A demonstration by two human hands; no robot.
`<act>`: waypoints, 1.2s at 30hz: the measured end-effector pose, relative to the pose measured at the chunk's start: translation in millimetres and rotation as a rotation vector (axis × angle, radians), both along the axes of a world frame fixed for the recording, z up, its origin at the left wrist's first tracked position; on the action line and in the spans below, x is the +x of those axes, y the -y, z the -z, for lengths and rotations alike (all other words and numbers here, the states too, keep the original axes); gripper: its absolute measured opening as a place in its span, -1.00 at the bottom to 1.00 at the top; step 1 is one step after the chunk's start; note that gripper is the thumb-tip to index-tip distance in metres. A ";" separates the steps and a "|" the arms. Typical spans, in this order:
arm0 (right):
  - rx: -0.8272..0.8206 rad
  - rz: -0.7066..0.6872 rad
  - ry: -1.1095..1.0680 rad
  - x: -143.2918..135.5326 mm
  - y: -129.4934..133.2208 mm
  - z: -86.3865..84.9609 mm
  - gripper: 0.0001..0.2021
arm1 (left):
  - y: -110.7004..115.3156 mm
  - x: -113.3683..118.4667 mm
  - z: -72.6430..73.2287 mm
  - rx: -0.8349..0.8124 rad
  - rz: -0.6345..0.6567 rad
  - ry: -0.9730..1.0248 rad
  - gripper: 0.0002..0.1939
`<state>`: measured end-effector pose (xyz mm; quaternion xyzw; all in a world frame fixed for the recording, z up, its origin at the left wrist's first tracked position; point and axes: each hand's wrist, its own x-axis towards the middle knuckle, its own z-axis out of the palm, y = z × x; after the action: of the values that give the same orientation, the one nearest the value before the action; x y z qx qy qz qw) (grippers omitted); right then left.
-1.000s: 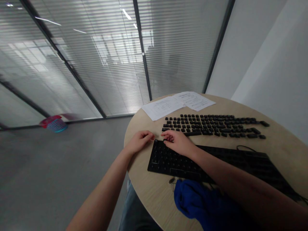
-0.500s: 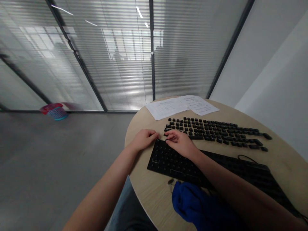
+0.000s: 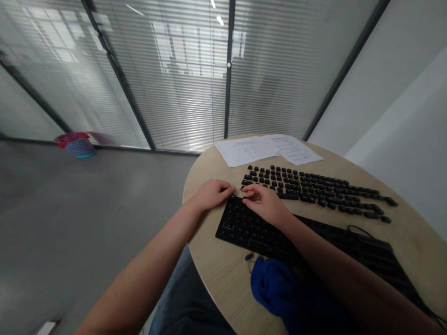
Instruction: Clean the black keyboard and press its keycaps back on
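A black keyboard base [image 3: 240, 225] without its keycaps lies across the round wooden table, partly under my right forearm. My left hand [image 3: 213, 193] rests at its upper left corner, thumb and forefinger pressed together; anything between them is too small to make out. Over the base's top edge is my right hand [image 3: 262, 201], its fingers curled with a gap between thumb and forefinger, and I see nothing held there. Just beyond the hands, loose black keycaps [image 3: 303, 186] are laid out in rows on the tabletop.
Printed papers [image 3: 247, 150] lie at the table's far edge. Near me are a blue cloth [image 3: 275, 284] and a small wire tool [image 3: 250, 264]. A cable [image 3: 359, 228] loops behind the base. On the floor at the left stands a red and blue basket [image 3: 81, 147].
The camera view has shifted slightly. My right hand's thumb has moved a little away from the small dark piece seen at its tip before. My left hand stays at the corner.
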<state>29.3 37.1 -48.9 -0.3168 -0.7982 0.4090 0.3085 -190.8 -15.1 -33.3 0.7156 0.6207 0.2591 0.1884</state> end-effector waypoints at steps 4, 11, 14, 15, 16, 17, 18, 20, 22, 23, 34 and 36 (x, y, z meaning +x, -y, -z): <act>0.089 0.003 0.019 1.3 4.4 -3.4 -0.69 | 0.6 1.9 -1.3 0.014 -0.008 -0.025 -0.58; 0.143 -0.008 0.094 1.4 6.1 -8.9 -0.71 | 0.6 2.2 -1.6 0.016 -0.014 -0.039 -0.60; 0.192 -0.030 0.125 0.4 6.3 -9.2 -0.73 | -0.2 2.2 -1.3 0.020 -0.019 -0.045 -0.59; 0.209 -0.041 0.124 0.1 6.4 -8.9 -0.74 | -0.4 2.2 -1.4 0.023 -0.021 -0.049 -0.59; 0.217 -0.052 0.118 -0.2 6.4 -8.4 -0.75 | -0.5 2.2 -1.5 0.026 -0.021 -0.053 -0.58; 0.220 -0.062 0.111 -0.4 6.2 -7.8 -0.77 | -0.6 2.2 -1.8 0.030 -0.019 -0.058 -0.57; 0.222 -0.069 0.107 -0.6 6.0 -7.2 -0.78 | -0.6 2.1 -2.1 0.034 -0.015 -0.061 -0.56; 0.223 -0.073 0.106 -0.9 5.1 -6.2 -0.81 | -0.3 1.9 -2.5 0.047 -0.004 -0.067 -0.55; 0.236 -0.065 0.110 -1.2 4.4 -7.3 -0.85 | 0.1 1.6 -2.6 0.062 0.002 -0.082 -0.55; 0.257 -0.057 0.112 -1.1 4.3 -9.3 -0.86 | 0.3 1.5 -2.6 0.067 0.003 -0.097 -0.56; 0.580 0.122 0.412 35.1 -47.6 -78.5 -0.78 | -1.8 0.2 -1.1 0.091 0.049 -0.168 -0.53; 0.584 0.233 0.585 44.6 -77.5 -79.6 -0.76 | -2.7 -0.3 -0.1 0.092 0.044 -0.162 -0.53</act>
<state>73.9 114.6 30.7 -0.4070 -0.8932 0.0212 0.1901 -191.2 -12.4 -33.1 0.7558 0.6053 0.2243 0.1101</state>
